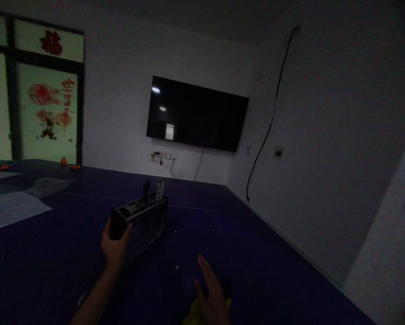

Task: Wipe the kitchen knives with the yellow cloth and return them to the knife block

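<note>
While the room lies dim, the left hand [115,246] grips the near end of a dark rectangular knife block with a clear front panel [140,223], thumb and fingers clamped around its corner. This block stands on the deep purple floor mat [273,271], roughly at the middle of the view, with its far end pointing away from the person. Two handles stick up from slots in its top: a black rounded handle [146,188] and, just beside it, a pale grey handle [160,189].

Lower and to the right, the right hand [212,295] hangs open above the mat, fingers spread apart and holding nothing. Something yellow [192,314] shows just beneath that hand at the bottom edge, too dark to make out.

On the white far wall hangs a large black flat screen [195,115], with a cable running down to sockets below it. At far left stands a dark-framed glass door with red paper decorations [48,106].
</note>
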`<state>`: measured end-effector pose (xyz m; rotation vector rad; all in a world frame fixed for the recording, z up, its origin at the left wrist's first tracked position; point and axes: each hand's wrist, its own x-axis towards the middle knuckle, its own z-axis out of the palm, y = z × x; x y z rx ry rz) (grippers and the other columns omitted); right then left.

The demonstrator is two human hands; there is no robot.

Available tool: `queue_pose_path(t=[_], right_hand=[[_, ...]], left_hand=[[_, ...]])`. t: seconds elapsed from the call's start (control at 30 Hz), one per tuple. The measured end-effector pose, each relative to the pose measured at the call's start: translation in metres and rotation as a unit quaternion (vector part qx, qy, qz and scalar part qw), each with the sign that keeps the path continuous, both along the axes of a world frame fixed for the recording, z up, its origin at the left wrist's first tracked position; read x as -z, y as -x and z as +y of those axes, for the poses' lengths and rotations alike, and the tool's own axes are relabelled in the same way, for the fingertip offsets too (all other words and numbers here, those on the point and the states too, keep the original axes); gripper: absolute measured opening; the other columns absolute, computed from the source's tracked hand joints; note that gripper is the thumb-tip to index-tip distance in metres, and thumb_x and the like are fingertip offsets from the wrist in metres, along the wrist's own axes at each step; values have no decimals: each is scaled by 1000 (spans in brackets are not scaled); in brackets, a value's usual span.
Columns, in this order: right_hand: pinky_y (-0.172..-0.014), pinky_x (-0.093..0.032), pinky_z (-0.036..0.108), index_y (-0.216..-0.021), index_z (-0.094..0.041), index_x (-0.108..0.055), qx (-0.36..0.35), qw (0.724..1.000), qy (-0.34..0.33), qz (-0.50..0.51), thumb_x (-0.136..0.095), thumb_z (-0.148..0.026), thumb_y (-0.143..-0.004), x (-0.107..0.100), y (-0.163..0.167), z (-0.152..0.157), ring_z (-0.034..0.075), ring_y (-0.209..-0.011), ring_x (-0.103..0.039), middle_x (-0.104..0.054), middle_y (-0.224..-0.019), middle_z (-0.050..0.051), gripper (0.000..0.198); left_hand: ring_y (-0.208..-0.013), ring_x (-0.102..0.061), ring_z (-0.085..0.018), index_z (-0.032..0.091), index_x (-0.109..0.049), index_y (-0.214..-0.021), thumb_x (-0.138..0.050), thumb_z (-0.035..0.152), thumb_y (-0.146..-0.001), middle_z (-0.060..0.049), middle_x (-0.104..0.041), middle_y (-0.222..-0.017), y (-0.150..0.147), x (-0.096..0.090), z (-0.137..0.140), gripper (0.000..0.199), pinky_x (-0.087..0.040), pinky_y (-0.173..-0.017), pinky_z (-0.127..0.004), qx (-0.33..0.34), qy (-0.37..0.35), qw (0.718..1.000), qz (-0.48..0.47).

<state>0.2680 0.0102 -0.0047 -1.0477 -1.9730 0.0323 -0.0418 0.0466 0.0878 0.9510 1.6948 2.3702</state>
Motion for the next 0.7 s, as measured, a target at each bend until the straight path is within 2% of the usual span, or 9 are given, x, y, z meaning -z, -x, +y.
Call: queue_pose_path(t=[0.1,0.23,0.3,0.33,0.4,0.5,0.6,0.67,0.7], right_hand=[[-103,-34,45,-142,-26,-24,-1,996,34,79,-50,-41,-87,-37,-1,19,25,-129,-35,-36,-142,8,63],[-107,-22,48,-143,-25,-20,-50,980,78,174,-67,-47,-72,-92,-10,51,26,-134,-24,-24,-147,9,88],[-107,-21,48,-143,-25,-20,-97,958,94,253,-74,-47,-64,-111,-19,61,26,-134,-23,-24,-148,8,98],[-106,-23,48,-142,-26,-22,-120,941,109,297,-77,-45,-60,-117,-24,64,27,-132,-29,-31,-145,8,101],[-101,-33,49,-136,-25,-37,-138,898,138,395,-81,-41,-54,-119,-35,63,29,-121,-44,-50,-132,9,95],[-88,-45,49,-133,-21,-41,-114,872,139,456,-77,-44,-58,-108,-54,49,31,-106,-57,-60,-118,11,86],[-92,-42,46,-138,-23,-31,-59,868,86,486,-75,-41,-60,-100,-71,30,30,-112,-52,-53,-128,11,91],[-98,-36,45,-140,-22,-29,4,879,15,476,-76,-39,-60,-102,-81,20,29,-119,-45,-46,-134,11,94],[-100,-33,45,-140,-22,-28,38,886,-20,462,-75,-40,-60,-105,-86,16,29,-122,-43,-43,-137,10,95]], left_hand=[[-115,-50,-33,11,-49,-127,-72,54,-56,-16,-55,-124,-22,-16,-4,86,-37,-100,-45,115,-41,990,-71],[-114,-51,-28,14,-49,-126,-75,51,-53,-13,-57,-122,-58,-26,-11,86,-37,-100,-38,274,-45,950,-143],[-114,-52,-27,16,-49,-126,-74,52,-55,-11,-57,-122,-79,-25,-14,84,-40,-98,-37,346,-39,926,-144],[-114,-52,-27,17,-50,-126,-73,54,-55,-11,-58,-122,-89,-25,-14,83,-41,-97,-37,373,-35,917,-137],[-114,-52,-28,16,-48,-126,-69,59,-56,-12,-57,-123,-109,-26,-12,85,-43,-95,-38,413,-24,903,-112],[-118,-48,-31,16,-45,-130,-61,69,-58,-14,-52,-129,-134,-34,-1,91,-39,-98,-43,466,0,883,-58],[-133,-23,-33,14,-46,-131,-68,68,-51,-17,-37,-140,-149,-45,4,98,-16,-110,-45,503,33,864,17],[-137,-3,-32,13,-41,-134,-76,61,-45,-17,-25,-145,-152,-45,-4,107,0,-110,-46,516,68,850,80],[-136,3,-32,12,-35,-137,-76,60,-47,-17,-20,-146,-151,-43,-12,110,4,-109,-47,520,96,840,121]])
